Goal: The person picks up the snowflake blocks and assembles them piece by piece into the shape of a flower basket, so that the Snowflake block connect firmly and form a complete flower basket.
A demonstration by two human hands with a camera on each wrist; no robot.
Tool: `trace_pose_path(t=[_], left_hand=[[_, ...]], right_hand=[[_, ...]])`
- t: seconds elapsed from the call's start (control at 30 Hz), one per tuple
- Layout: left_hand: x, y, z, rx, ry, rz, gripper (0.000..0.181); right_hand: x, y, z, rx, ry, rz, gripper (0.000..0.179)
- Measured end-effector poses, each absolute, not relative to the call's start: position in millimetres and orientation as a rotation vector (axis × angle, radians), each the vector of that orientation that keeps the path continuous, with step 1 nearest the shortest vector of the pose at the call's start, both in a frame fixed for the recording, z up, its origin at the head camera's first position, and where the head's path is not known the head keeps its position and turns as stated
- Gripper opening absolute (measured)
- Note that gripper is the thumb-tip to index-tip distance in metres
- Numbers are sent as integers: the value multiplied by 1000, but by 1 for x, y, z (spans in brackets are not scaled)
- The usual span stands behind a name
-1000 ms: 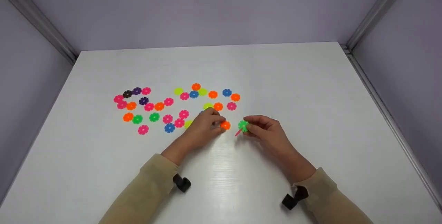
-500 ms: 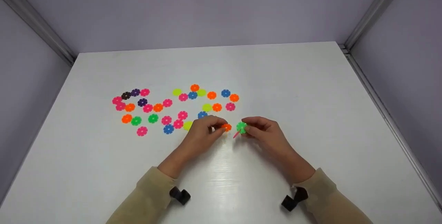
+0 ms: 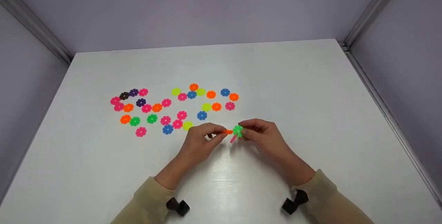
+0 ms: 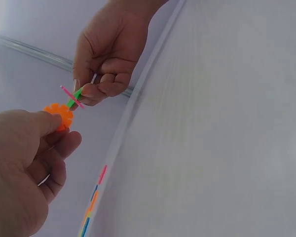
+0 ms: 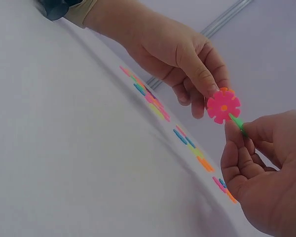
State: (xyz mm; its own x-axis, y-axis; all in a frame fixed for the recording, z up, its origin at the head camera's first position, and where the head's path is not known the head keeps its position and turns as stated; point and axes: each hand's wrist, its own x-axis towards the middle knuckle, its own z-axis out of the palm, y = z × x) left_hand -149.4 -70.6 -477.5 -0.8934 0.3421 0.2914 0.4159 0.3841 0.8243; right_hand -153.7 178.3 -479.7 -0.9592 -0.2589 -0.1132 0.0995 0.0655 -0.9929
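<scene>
My left hand pinches an orange notched disc between thumb and fingertips, turned edge-on in the head view. Opposite it, my right hand pinches a green notched disc. A pink notched disc is joined crosswise to the green one and sticks out toward the near side. The orange disc's edge meets the green disc's left rim in the head view. Both hands are raised over the white table, as the wrist views show.
Many loose flower-shaped discs lie flat to the left and beyond the hands, among them a blue disc, a yellow disc and a pink disc. Pale walls enclose the table's back and sides.
My left hand has picked the orange disc up off the table, turned it edge-on and brought it to the green disc. My right hand has shifted slightly left and nearer.
</scene>
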Motion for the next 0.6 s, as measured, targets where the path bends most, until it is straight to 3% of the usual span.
trace_pose_path(t=[0.6], left_hand=[[-147, -69, -485, -709, -2501, -1594, 13]], right_hand=[[-153, 178, -483, -191, 2093, -1978, 24]])
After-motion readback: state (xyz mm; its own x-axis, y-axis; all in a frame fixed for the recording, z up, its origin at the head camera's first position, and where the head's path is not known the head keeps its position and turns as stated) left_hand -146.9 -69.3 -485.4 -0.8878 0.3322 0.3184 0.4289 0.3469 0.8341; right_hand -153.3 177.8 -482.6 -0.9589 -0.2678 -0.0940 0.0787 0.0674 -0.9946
